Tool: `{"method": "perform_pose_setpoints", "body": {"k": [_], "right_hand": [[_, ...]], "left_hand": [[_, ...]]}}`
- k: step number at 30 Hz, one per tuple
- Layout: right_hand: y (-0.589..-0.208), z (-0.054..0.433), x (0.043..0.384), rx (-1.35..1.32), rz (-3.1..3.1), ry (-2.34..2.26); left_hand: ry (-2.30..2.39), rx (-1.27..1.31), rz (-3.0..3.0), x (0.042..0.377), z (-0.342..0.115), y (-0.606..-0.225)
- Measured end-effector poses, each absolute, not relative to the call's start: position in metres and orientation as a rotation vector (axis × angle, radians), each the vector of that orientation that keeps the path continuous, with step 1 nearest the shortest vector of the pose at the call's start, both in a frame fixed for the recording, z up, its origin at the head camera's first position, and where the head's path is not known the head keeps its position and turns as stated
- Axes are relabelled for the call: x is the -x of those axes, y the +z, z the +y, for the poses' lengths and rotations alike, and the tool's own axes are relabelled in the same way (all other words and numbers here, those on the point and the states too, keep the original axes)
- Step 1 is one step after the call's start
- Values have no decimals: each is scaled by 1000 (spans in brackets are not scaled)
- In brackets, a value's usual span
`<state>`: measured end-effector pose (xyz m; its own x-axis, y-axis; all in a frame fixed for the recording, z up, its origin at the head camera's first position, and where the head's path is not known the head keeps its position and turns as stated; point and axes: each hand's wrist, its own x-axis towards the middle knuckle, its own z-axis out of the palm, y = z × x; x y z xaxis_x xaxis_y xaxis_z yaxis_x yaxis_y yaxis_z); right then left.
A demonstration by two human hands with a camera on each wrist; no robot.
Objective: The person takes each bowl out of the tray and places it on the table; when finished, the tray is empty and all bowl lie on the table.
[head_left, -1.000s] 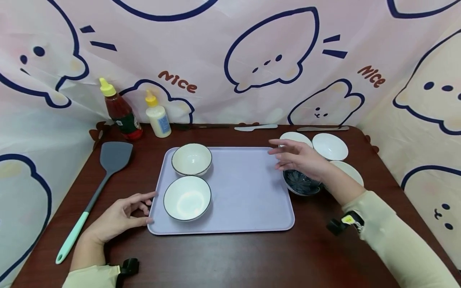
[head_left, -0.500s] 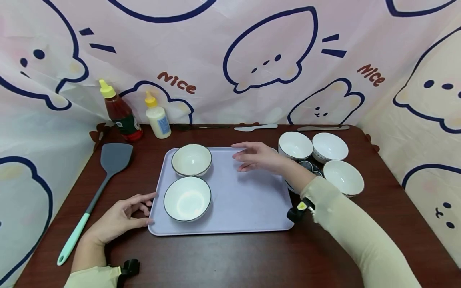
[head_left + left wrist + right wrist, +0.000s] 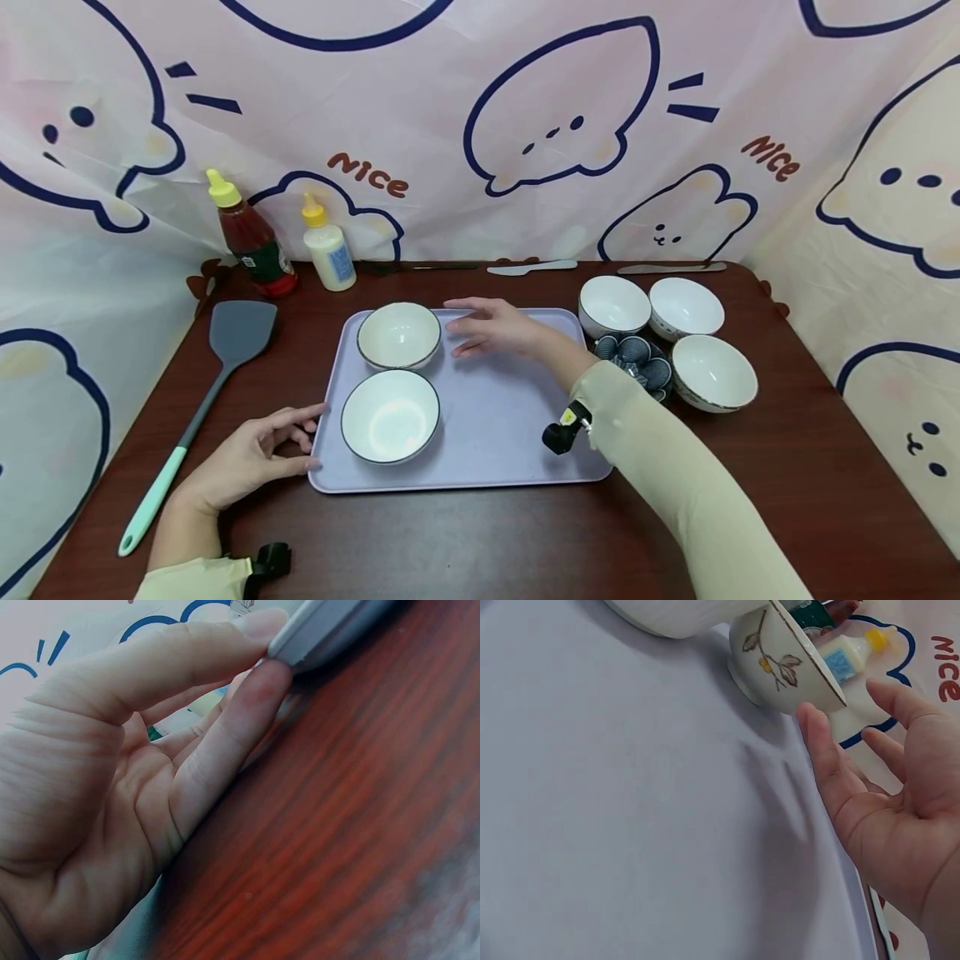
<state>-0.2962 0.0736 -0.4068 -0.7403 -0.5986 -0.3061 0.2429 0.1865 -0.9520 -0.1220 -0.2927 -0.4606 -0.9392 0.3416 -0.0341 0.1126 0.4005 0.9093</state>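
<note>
A lilac tray (image 3: 517, 425) lies on the dark wooden table. Two white bowls with dark rims stand in its left part: a far bowl (image 3: 399, 335) and a near bowl (image 3: 390, 415). At the tray's left edge, my left hand (image 3: 251, 457) pinches the rim between thumb and finger; the left wrist view shows the fingertips (image 3: 262, 682) right at it. My right hand (image 3: 495, 327) hovers over the back of the tray, empty, fingers spread just right of the far bowl. In the right wrist view, a brown leaf pattern marks that bowl's side.
Right of the tray are three white bowls (image 3: 714, 372) and a bowl of dark, ribbed round pieces (image 3: 633, 350), partly behind my right arm. A grey spatula (image 3: 243, 329) lies at left. A red sauce bottle (image 3: 258, 246), a cream bottle (image 3: 330, 254) and a white knife (image 3: 532, 267) line the back.
My right hand has moved left from above the dark-filled bowl, across the tray, to beside the far bowl. My left hand has stayed at the tray's edge.
</note>
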Motion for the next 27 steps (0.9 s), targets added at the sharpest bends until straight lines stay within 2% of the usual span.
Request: {"method": "perform_pose_setpoints", "body": {"k": [12,27], "right_hand": [[-422,39,293,283,1784,-1652],[-422,33,281,162,1728,-1848]], "left_hand": [[1564,-417,2447,122,-293,-460],[1558,-389,2439,121,-294,-460]]}}
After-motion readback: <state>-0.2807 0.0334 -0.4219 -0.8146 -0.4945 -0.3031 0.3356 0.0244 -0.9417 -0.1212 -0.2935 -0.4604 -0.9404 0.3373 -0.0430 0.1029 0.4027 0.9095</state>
